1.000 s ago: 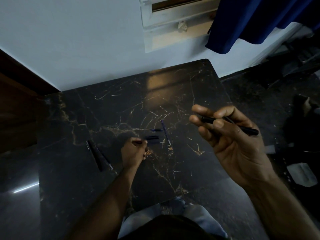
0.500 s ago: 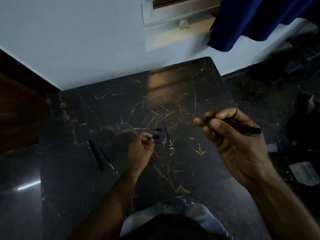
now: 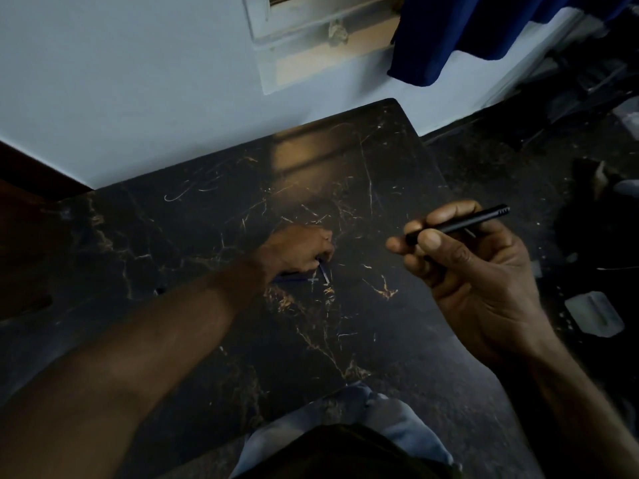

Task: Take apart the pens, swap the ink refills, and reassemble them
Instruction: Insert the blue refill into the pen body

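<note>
My right hand point(image 3: 477, 271) is raised over the table's right side and grips a black pen barrel point(image 3: 460, 223), which points up and to the right. My left hand point(image 3: 299, 248) is down on the dark marble table point(image 3: 345, 323) near its middle, with the fingers curled onto the upper end of a thin blue ink refill point(image 3: 325, 273); the refill's lower end pokes out below the fingertips. A second thin blue pen part point(image 3: 294, 280) lies just under the left wrist. My left forearm hides most of the other dark pen point(image 3: 157, 291) on the left.
The table's far edge meets a pale wall point(image 3: 138, 98) with a window frame. A blue curtain point(image 3: 449, 36) hangs at the upper right. The dark floor to the right holds a pale flat object point(image 3: 594, 314). My knees in jeans point(image 3: 345, 420) are at the near edge.
My left hand has moved forward and right across the table onto the blue refill. My right hand has tilted the black barrel so its far end points higher.
</note>
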A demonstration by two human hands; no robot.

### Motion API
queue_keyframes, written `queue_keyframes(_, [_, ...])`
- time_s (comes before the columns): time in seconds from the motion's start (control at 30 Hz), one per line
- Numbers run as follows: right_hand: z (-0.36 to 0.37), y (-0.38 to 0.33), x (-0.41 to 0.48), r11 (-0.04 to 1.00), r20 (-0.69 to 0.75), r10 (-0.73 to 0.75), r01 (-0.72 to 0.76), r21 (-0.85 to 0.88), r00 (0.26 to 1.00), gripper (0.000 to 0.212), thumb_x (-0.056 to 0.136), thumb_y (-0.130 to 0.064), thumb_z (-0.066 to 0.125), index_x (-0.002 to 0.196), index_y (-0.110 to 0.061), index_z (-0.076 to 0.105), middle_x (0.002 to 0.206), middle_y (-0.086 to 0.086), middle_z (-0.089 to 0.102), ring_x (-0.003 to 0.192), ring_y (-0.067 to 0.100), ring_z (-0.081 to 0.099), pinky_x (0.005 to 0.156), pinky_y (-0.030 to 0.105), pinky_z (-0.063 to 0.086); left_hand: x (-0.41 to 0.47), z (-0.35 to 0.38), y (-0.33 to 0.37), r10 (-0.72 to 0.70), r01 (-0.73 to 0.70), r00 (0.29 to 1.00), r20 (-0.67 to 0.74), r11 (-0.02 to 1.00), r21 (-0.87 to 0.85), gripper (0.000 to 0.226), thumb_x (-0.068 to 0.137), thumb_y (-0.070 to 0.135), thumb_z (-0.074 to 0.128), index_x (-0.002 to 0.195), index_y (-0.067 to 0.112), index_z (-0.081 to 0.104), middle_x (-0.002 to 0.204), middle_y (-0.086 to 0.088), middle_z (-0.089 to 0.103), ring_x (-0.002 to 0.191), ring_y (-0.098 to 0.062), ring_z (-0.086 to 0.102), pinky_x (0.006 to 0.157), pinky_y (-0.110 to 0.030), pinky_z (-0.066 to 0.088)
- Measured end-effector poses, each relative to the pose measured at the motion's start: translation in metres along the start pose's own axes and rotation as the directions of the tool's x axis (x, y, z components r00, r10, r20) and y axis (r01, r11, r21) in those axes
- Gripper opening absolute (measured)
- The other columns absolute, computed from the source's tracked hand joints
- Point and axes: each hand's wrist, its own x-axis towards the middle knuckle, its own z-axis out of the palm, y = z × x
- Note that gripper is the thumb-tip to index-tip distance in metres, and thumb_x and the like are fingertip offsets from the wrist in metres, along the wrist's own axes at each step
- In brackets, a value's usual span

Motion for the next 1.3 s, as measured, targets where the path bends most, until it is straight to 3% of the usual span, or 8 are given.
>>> queue_keyframes(0.07, [-0.004,0.0,-0.003,1.0,-0.022,-0.004,0.004,0.006,1.0,0.023,0.079,-0.003,0.075,0.098,-0.004,0.061,0.092,0.01,0.076,0.088,0.03,0.078,0.07,0.026,0.061,0.006,0.001,0.001,0.046,-0.048,0.998,0.036,0.998,0.039,0.02,0.093,0.023,0.076,0.112,0.03,0.075,0.115,0.006,0.063,0.107,-0.016,0.062,0.071,-0.031,0.041])
queue_keyframes(0.37, [-0.012,-0.005,-0.013,0.999,-0.052,-0.041,0.041,-0.007,0.998,0.02,0.079,-0.006,0.075,0.096,-0.007,0.065,0.092,0.01,0.077,0.089,0.03,0.078,0.071,0.026,0.061,0.027,-0.003,0.004,0.239,-0.268,0.96,0.145,0.934,0.237,0.007,0.096,0.026,0.071,0.102,0.026,0.072,0.113,0.002,0.064,0.113,-0.02,0.059,0.079,-0.037,0.052])
queue_keyframes(0.7, [-0.02,-0.015,-0.029,0.995,-0.08,-0.082,0.076,-0.066,0.993,0.027,0.076,-0.008,0.072,0.1,-0.005,0.06,0.094,0.009,0.076,0.09,0.03,0.078,0.072,0.029,0.063,0.041,-0.011,0.004,0.256,-0.346,0.928,0.271,0.864,0.366,0.018,0.093,0.034,0.068,0.108,0.024,0.072,0.122,0.002,0.063,0.128,-0.022,0.055,0.098,-0.036,0.049])
queue_keyframes(0.77, [-0.022,-0.015,-0.032,0.991,-0.087,-0.099,0.091,-0.096,0.991,0.028,0.077,-0.009,0.072,0.102,-0.005,0.06,0.096,0.009,0.076,0.092,0.031,0.077,0.072,0.032,0.063,0.041,-0.023,0.007,0.259,-0.31,0.947,0.188,0.889,0.336,0.019,0.091,0.035,0.067,0.106,0.026,0.072,0.117,0.004,0.063,0.122,-0.019,0.056,0.098,-0.037,0.046])
queue_keyframes(0.87, [-0.027,-0.013,-0.036,0.98,-0.127,-0.159,0.141,-0.137,0.979,0.024,0.082,-0.006,0.072,0.104,-0.006,0.062,0.1,0.01,0.075,0.09,0.026,0.074,0.067,0.032,0.06,0.033,-0.058,0.019,0.195,-0.178,0.967,-0.162,0.977,0.114,0.017,0.087,0.034,0.071,0.102,0.026,0.073,0.109,0.007,0.067,0.112,-0.017,0.062,0.102,-0.041,0.043])
queue_keyframes(1.0, [-0.03,-0.008,-0.034,0.973,-0.18,-0.221,0.203,-0.112,0.958,0.019,0.09,0.005,0.062,0.106,-0.005,0.065,0.107,0.012,0.075,0.091,0.021,0.07,0.069,0.028,0.057,-0.011,-0.12,0.059,0.017,-0.229,0.813,-0.581,0.929,-0.292,0.012,0.088,0.029,0.079,0.098,0.024,0.075,0.095,0.015,0.074,0.088,-0.009,0.074,0.101,-0.049,0.055])
queue_keyframes(1.13, [-0.017,-0.003,-0.021,0.972,-0.205,-0.232,0.236,-0.007,0.951,0.021,0.092,0.005,0.061,0.112,0.0,0.066,0.114,0.018,0.073,0.096,0.023,0.071,0.076,0.028,0.058,-0.066,-0.169,0.098,-0.093,-0.364,0.693,-0.715,0.811,-0.459,0.009,0.091,0.01,0.082,0.098,0.011,0.076,0.092,0.006,0.076,0.083,-0.012,0.074,0.08,-0.026,0.061])
queue_keyframes(1.3, [0.003,-0.008,-0.004,0.965,-0.163,-0.251,0.26,0.037,0.954,0.022,0.093,0.0,0.061,0.115,0.0,0.065,0.117,0.016,0.073,0.098,0.023,0.072,0.08,0.029,0.059,-0.094,-0.191,0.107,-0.152,-0.364,0.652,-0.743,0.797,-0.482,0.011,0.091,0.005,0.084,0.098,0.009,0.076,0.095,0.006,0.076,0.08,-0.006,0.071,0.078,-0.022,0.059])
